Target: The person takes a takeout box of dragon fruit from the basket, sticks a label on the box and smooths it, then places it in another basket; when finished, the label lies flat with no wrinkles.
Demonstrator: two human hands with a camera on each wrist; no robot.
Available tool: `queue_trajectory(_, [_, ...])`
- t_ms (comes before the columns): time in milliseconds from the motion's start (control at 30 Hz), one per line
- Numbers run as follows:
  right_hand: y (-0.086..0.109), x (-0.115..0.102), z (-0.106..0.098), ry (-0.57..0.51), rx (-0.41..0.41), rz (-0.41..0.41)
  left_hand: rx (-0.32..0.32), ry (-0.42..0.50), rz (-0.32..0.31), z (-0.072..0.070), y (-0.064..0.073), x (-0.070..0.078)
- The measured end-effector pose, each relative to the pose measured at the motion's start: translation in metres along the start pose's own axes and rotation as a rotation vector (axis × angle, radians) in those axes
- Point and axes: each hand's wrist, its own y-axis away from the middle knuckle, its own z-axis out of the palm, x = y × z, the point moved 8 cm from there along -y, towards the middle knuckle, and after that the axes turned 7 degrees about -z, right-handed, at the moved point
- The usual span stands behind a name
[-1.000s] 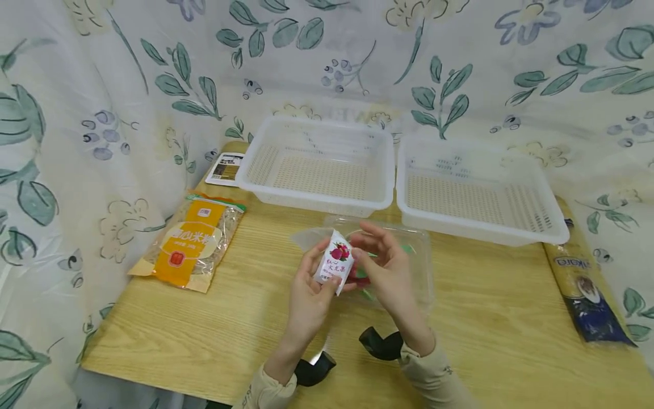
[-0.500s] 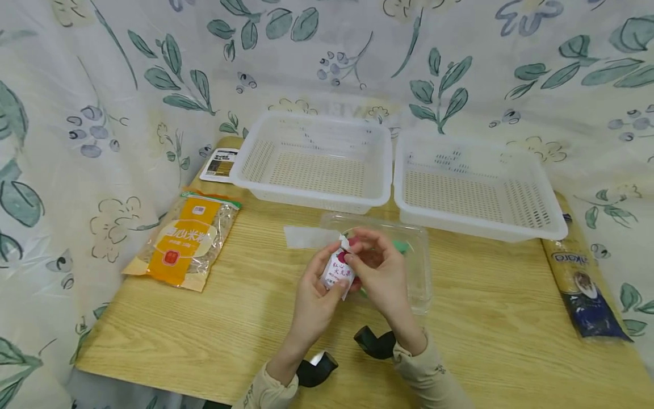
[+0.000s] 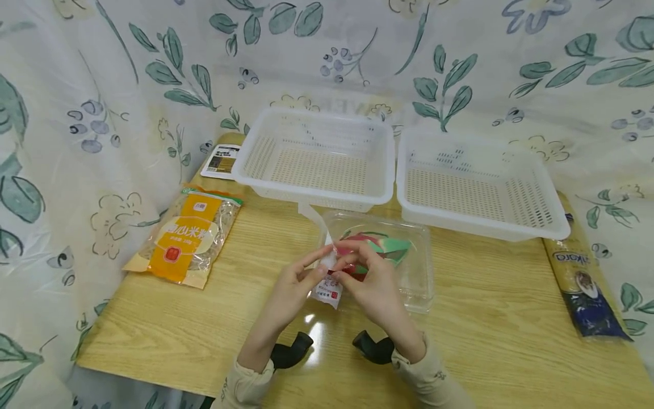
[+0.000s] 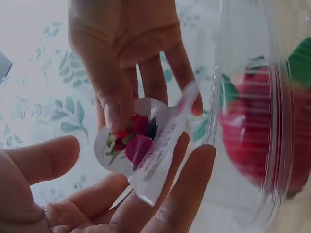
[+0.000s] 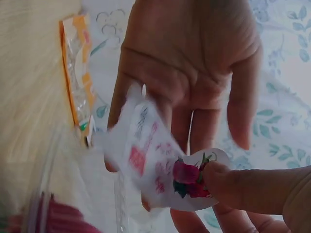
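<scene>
Backdrop: floral cloth (image 3: 286, 74) behind a wood-grain tabletop (image 3: 490, 329); one white basket (image 3: 317, 197) and a second basket (image 3: 480, 225) stand side by side at the back.
White label: held in the air between your hands (image 3: 327, 292), by the clear box's near-left part; a pale strip (image 3: 314, 217) runs up and away, its join hidden by fingers.
Right hand: your grip (image 3: 375, 284) pinches the label's rounded end, thumb over the printed fruit.
Left hand: your grip (image 3: 286, 289) is spread, thumb apart from the label, fingers behind it.
Clear box: flat on the tabletop (image 3: 421, 278), red-and-green fruit (image 4: 248, 136) inside.
Step in hand: judged to be working the label by its ends.
Recommended handling: maintain the right pinch; support the label from behind with your left fingers, then use the left thumb for a second hold.
Risk: thin material will probably crease or curl if you twist it; draw evenly and slowly.
</scene>
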Motion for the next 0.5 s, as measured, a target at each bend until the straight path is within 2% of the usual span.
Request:
queue_trajectory(100, [0.003, -0.004, 0.008, -0.022, -0.055, -0.026, 0.046, -0.007, -0.042, -0.01, 0.001, -0.005])
queue_trajectory(267, [0.008, -0.01, 0.018, -0.07, -0.142, -0.046, 0.125, 0.046, -0.074, -0.028, 0.001, -0.013])
queue_trajectory(367, [0.009, -0.012, 0.02, -0.096, -0.17, -0.043, 0.145, 0.07, -0.111, -0.037, 0.001, -0.022])
queue_trajectory(500, [0.01, -0.01, 0.021, -0.14, -0.184, -0.012, 0.141, 0.076, -0.163, -0.049, 0.001, -0.035])
